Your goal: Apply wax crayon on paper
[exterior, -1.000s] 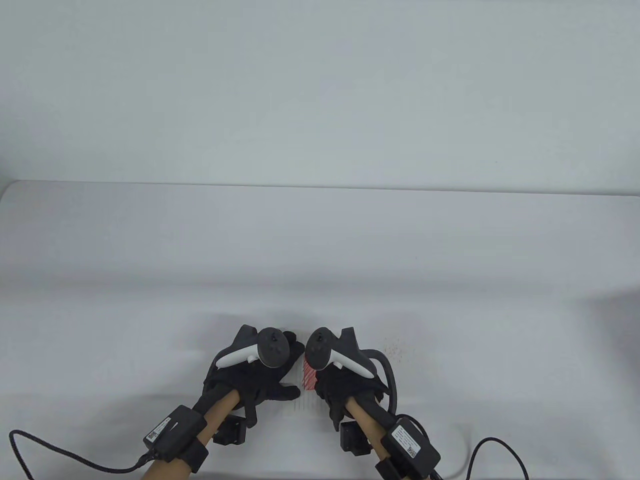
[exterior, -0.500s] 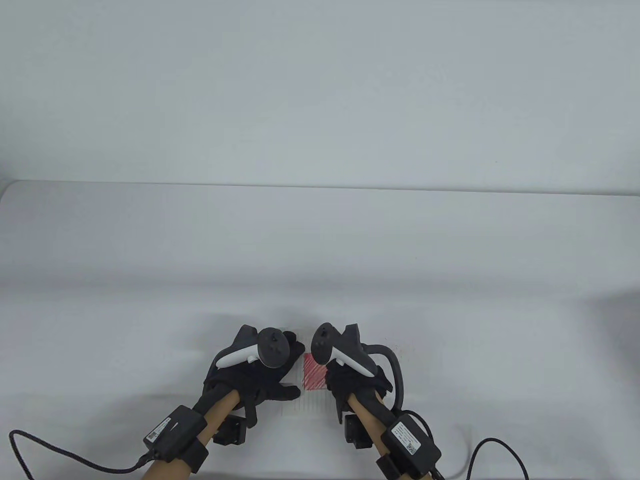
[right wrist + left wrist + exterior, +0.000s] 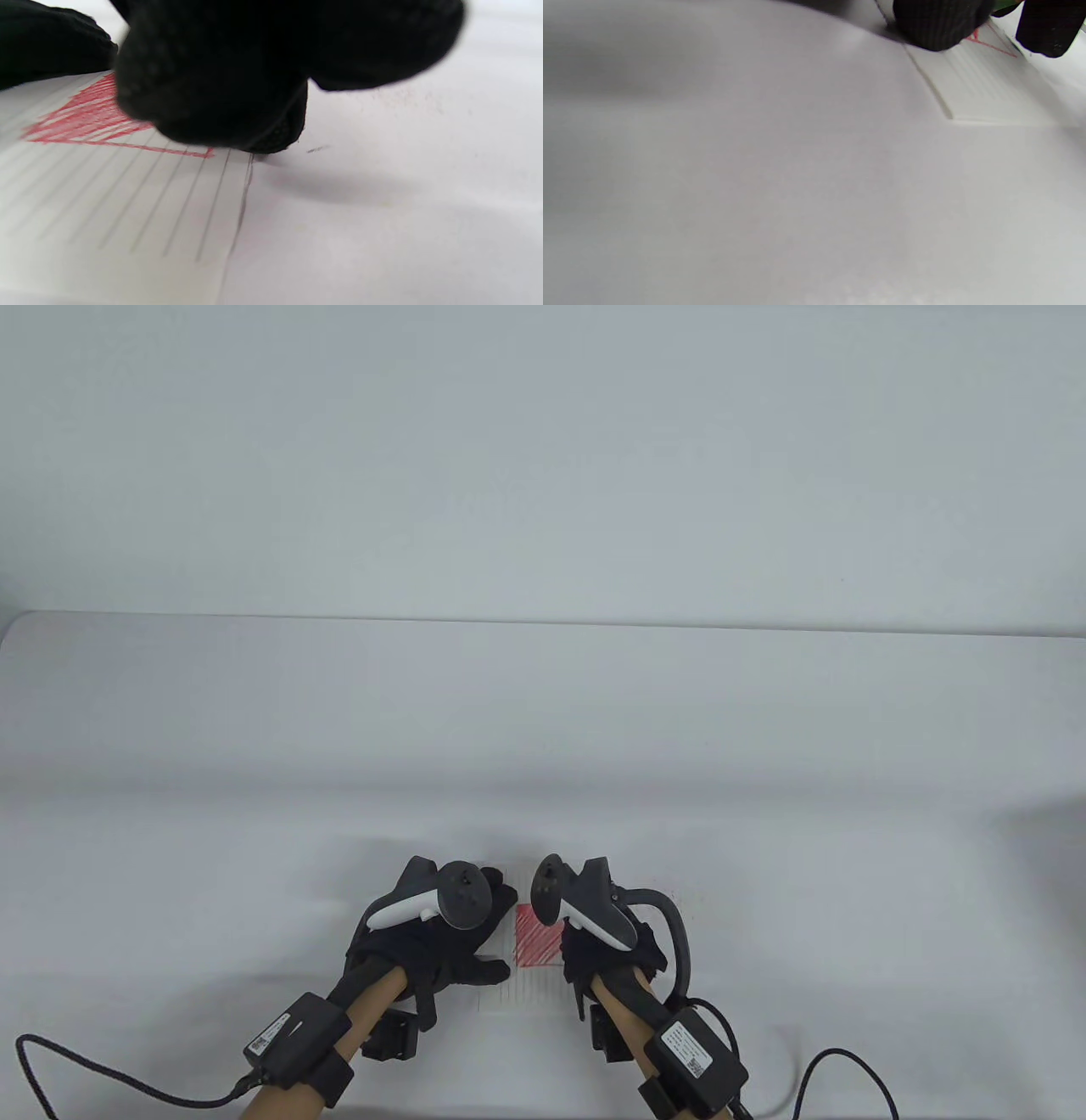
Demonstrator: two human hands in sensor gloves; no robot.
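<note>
A small lined paper (image 3: 526, 988) lies on the white table near the front edge, with a red crayon-hatched patch (image 3: 536, 937) on it. My left hand (image 3: 492, 937) rests flat on the paper's left part, fingers spread, and holds it down. My right hand (image 3: 585, 954) is curled into a fist at the patch's right edge. The crayon is hidden inside it. Only a green sliver (image 3: 1007, 5) shows between the fingers in the left wrist view. The right wrist view shows the curled fingers (image 3: 220, 76) touching down at the paper's (image 3: 127, 237) right edge beside the red patch (image 3: 89, 118).
The white table (image 3: 543, 729) stretches far behind and to both sides of the hands. Faint red crayon dust (image 3: 407, 99) lies on the table just right of the paper. Black cables (image 3: 102, 1069) trail from both wrists along the front edge.
My right hand has slid to the right across the paper, uncovering more of the red hatched patch. My left hand has stayed in place on the paper.
</note>
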